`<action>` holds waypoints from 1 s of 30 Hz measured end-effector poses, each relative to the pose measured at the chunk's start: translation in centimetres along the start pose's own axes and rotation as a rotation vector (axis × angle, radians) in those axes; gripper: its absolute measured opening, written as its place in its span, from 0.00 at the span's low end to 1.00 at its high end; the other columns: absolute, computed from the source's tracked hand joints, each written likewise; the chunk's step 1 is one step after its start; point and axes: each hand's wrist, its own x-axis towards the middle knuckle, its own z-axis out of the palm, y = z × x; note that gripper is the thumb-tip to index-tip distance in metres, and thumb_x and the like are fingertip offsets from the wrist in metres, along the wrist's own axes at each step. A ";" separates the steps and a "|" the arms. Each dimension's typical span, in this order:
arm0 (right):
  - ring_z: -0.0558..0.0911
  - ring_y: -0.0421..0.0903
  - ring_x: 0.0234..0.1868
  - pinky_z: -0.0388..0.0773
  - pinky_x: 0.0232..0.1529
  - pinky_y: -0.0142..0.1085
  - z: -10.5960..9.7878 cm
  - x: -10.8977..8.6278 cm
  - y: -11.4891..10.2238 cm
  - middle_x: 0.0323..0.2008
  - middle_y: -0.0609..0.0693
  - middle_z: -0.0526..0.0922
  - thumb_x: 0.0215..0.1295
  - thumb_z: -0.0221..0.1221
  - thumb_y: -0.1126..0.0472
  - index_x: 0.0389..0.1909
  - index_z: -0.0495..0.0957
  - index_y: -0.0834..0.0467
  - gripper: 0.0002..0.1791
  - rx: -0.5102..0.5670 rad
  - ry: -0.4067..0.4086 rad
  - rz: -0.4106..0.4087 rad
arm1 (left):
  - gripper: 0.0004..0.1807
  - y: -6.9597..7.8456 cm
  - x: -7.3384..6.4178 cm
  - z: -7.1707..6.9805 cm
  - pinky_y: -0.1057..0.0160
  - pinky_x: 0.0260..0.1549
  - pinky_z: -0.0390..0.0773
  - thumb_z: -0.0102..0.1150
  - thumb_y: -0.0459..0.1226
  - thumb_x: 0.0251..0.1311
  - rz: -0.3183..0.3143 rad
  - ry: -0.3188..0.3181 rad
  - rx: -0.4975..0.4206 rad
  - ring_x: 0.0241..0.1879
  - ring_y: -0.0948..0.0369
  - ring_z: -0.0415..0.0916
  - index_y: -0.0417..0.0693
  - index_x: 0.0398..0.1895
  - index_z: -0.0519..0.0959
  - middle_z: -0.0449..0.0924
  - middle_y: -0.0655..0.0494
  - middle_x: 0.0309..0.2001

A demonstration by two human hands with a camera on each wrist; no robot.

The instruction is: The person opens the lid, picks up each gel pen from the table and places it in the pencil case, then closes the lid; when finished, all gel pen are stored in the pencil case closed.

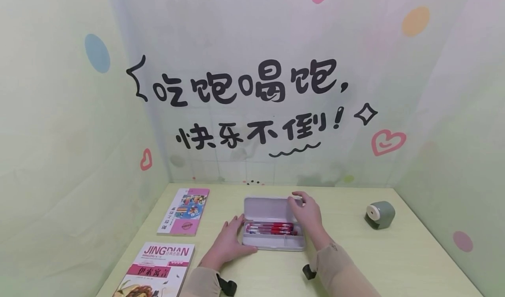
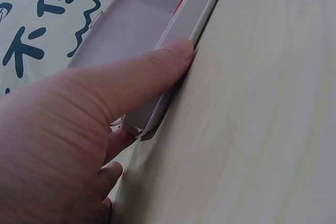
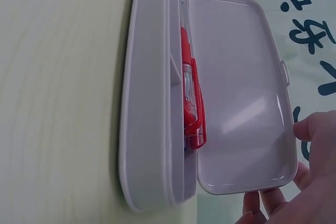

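A pale lilac pencil case [image 1: 295, 243] stands on the table with its lid [image 1: 266, 209] raised. Several red-capped clear pens [image 1: 272, 228] lie in its long rear compartment; a divider splits the front part. My left hand [image 1: 226, 245] grips the case's left end, thumb [image 2: 173, 56] along the front wall and the other fingers round the end, partly hidden. At the lid's upper right corner, my right hand [image 1: 309, 216] holds the edge, thumb on one side and fingertips behind, as the right wrist view shows.
Two books lie at the left, a pink and white one [image 1: 184, 211] farther back and another [image 1: 158, 266] nearer. A grey pencil sharpener [image 1: 380, 214] stands on the right of the table [image 1: 343, 200]. A printed backdrop [image 1: 252, 169] rises behind the table.
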 end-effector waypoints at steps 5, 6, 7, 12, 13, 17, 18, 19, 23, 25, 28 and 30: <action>0.83 0.60 0.62 0.84 0.64 0.54 -0.6 -0.9 -0.1 0.66 0.63 0.84 0.77 0.62 0.49 0.68 0.83 0.51 0.23 -0.011 -0.015 -0.037 | 0.69 0.3 -0.2 -0.1 0.27 0.87 0.46 0.89 0.58 0.45 0.009 0.003 -0.002 0.88 0.35 0.50 0.49 0.88 0.61 0.61 0.40 0.87; 0.83 0.57 0.58 0.84 0.58 0.49 -0.7 -1.1 -0.1 0.63 0.62 0.85 0.77 0.63 0.50 0.67 0.84 0.51 0.23 -0.012 -0.020 -0.049 | 0.69 0.4 -0.2 -0.1 0.27 0.87 0.46 0.89 0.58 0.44 0.011 0.003 -0.001 0.88 0.34 0.50 0.49 0.88 0.61 0.61 0.40 0.87; 0.83 0.55 0.53 0.83 0.52 0.45 -0.9 -1.3 -0.2 0.60 0.61 0.85 0.76 0.63 0.51 0.67 0.84 0.52 0.22 -0.017 -0.025 -0.063 | 0.69 0.4 -0.3 -0.1 0.27 0.87 0.46 0.89 0.58 0.44 0.012 0.004 -0.002 0.88 0.34 0.50 0.49 0.88 0.60 0.61 0.39 0.87; 0.78 0.47 0.44 0.75 0.41 0.34 -1.9 -2.2 -0.1 0.50 0.57 0.85 0.76 0.65 0.56 0.64 0.86 0.54 0.19 -0.033 -0.082 -0.139 | 0.70 0.7 -0.5 -0.3 0.23 0.85 0.48 0.89 0.57 0.44 -0.004 0.005 -0.008 0.87 0.29 0.48 0.50 0.89 0.59 0.59 0.38 0.87; 0.78 0.46 0.44 0.75 0.42 0.34 -2.1 -2.4 0.0 0.48 0.56 0.85 0.76 0.65 0.56 0.64 0.86 0.54 0.19 -0.042 -0.093 -0.159 | 0.70 0.7 -0.5 -0.3 0.22 0.84 0.49 0.89 0.57 0.44 -0.008 0.006 -0.009 0.87 0.28 0.48 0.50 0.89 0.59 0.59 0.37 0.87; 0.80 0.45 0.45 0.78 0.43 0.34 -2.7 -3.2 0.3 0.45 0.53 0.86 0.74 0.66 0.58 0.58 0.89 0.53 0.15 -0.073 -0.125 -0.238 | 0.70 0.7 -0.5 -0.3 0.21 0.83 0.51 0.89 0.57 0.43 -0.010 0.010 -0.001 0.86 0.25 0.47 0.48 0.89 0.60 0.58 0.34 0.87; 0.81 0.45 0.45 0.79 0.43 0.35 -2.9 -3.4 0.4 0.45 0.53 0.87 0.73 0.67 0.58 0.57 0.89 0.53 0.14 -0.078 -0.132 -0.254 | 0.70 0.6 -0.5 -0.3 0.22 0.83 0.51 0.89 0.58 0.43 -0.012 0.010 0.003 0.86 0.24 0.47 0.47 0.88 0.60 0.57 0.34 0.87; 0.81 0.46 0.46 0.79 0.43 0.36 -3.0 -3.6 0.5 0.45 0.53 0.87 0.73 0.67 0.58 0.56 0.89 0.53 0.14 -0.085 -0.138 -0.270 | 0.70 0.6 -0.5 -0.3 0.22 0.83 0.52 0.89 0.58 0.44 -0.012 0.010 0.006 0.86 0.24 0.47 0.47 0.88 0.60 0.57 0.34 0.87; 0.82 0.47 0.50 0.83 0.49 0.42 -3.4 -4.5 0.8 0.47 0.51 0.87 0.72 0.68 0.57 0.53 0.90 0.50 0.12 -0.125 -0.158 -0.282 | 0.70 0.5 -0.5 -0.2 0.21 0.82 0.54 0.89 0.58 0.44 -0.012 0.015 0.019 0.85 0.22 0.48 0.46 0.88 0.61 0.57 0.33 0.87; 0.81 0.48 0.52 0.82 0.51 0.43 -3.4 -4.9 0.9 0.48 0.50 0.86 0.71 0.69 0.57 0.52 0.91 0.48 0.11 -0.157 -0.165 -0.277 | 0.70 0.5 -0.5 -0.2 0.21 0.81 0.55 0.89 0.58 0.43 -0.012 0.017 0.024 0.84 0.22 0.48 0.47 0.88 0.60 0.57 0.32 0.87; 0.79 0.47 0.51 0.78 0.52 0.42 -3.4 -5.5 1.1 0.49 0.49 0.86 0.69 0.71 0.56 0.47 0.91 0.43 0.08 -0.213 -0.168 -0.279 | 0.70 0.4 -0.5 -0.2 0.20 0.81 0.55 0.89 0.58 0.43 -0.005 0.020 0.027 0.84 0.21 0.48 0.47 0.88 0.60 0.56 0.31 0.87; 0.77 0.46 0.51 0.77 0.52 0.42 -3.5 -5.9 1.2 0.48 0.48 0.85 0.67 0.72 0.56 0.44 0.91 0.41 0.08 -0.247 -0.165 -0.300 | 0.71 0.4 -0.4 -0.2 0.20 0.81 0.54 0.89 0.58 0.43 -0.001 0.020 0.028 0.84 0.21 0.48 0.47 0.88 0.60 0.56 0.32 0.87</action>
